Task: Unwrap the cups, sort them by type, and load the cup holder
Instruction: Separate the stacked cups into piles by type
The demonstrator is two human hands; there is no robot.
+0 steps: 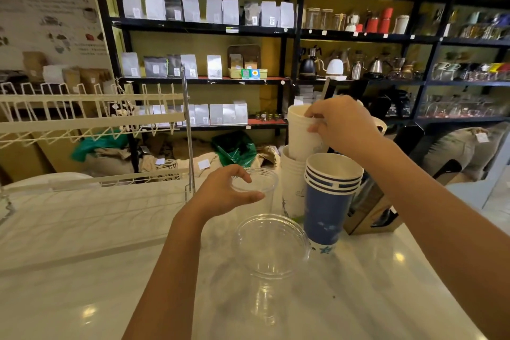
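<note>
coffee shop, shelves (204,27) of bagged coffee (190,8), kettles (335,66) (price-tagged), takeaway cups (328,201)

Left hand (225,192) hovers open-curled; right hand (340,124), raised higher, seemingly pinches shut.

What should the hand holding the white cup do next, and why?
Probably lower the white cup down into the white stack. The right hand grips its rim just above that stack, beside the blue cups, so matching types go together. The left hand is at a clear cup.

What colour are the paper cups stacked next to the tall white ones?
The stacked paper cups are blue with white rims and dark stripes, seen best in the head view.
</note>
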